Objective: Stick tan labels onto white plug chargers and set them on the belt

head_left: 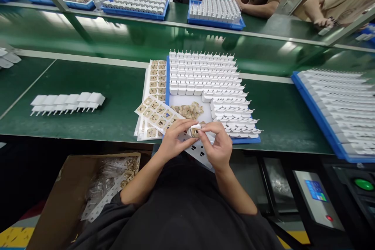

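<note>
White adapter (194,130) sits pinched in the left hand (175,137).

A plain black shirt (181,211) of dull, softly creased cloth covers the torso. At either side of the shirt, a loose, short sleeve (113,215) ends near the elbow; beyond it, forearm (143,179) and hand (216,144) are bare.

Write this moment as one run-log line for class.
left hand: holds white plug | right hand: touches its tan face | blue tray: plug rows, loose tan pieces | tray's left: sticker sheets
</note>
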The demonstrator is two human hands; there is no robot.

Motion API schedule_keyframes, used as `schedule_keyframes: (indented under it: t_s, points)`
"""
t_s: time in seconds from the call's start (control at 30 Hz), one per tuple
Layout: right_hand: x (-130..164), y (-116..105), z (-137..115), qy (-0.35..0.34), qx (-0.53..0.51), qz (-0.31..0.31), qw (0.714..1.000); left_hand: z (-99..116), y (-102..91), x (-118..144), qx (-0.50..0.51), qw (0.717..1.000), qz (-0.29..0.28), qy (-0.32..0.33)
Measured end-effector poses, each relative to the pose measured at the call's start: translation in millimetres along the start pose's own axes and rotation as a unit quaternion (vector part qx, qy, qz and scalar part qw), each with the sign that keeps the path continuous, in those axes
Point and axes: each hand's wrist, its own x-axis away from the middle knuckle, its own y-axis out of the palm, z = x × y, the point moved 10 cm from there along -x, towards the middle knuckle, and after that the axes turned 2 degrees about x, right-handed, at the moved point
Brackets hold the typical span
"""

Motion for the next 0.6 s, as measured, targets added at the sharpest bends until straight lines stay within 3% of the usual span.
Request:
schedule_keyframes:
  t_s: [0.07,0.13,0.23,0.37,0.6]
  points:
    - [3.0,-4.0,-11.6,-0.042,-0.021,0.013,0.999,-5.0,0.8,0.1,0.012,1.0,-0.003,-0.024]
    - [4.1,-11.7,-13.3,-0.039,-0.064,0.04,0.996,-9.7,0.9,0.4,0.028,0.999,-0.005,-0.044]
    - [1.2,-15.8,5.9,0.052,-0.133,0.063,0.988,-11.1,0.2,0.7,0.043,0.998,-0.006,-0.048]
    - [-1.6,4.6,33.5,0.169,-0.211,0.009,0.963,-8.6,2.3,0.5,0.043,0.998,-0.017,-0.036]
    - [1.3,14.8,42.8,0.204,-0.257,0.006,0.945,-6.5,2.8,-0.2,0.045,0.998,-0.016,-0.026]
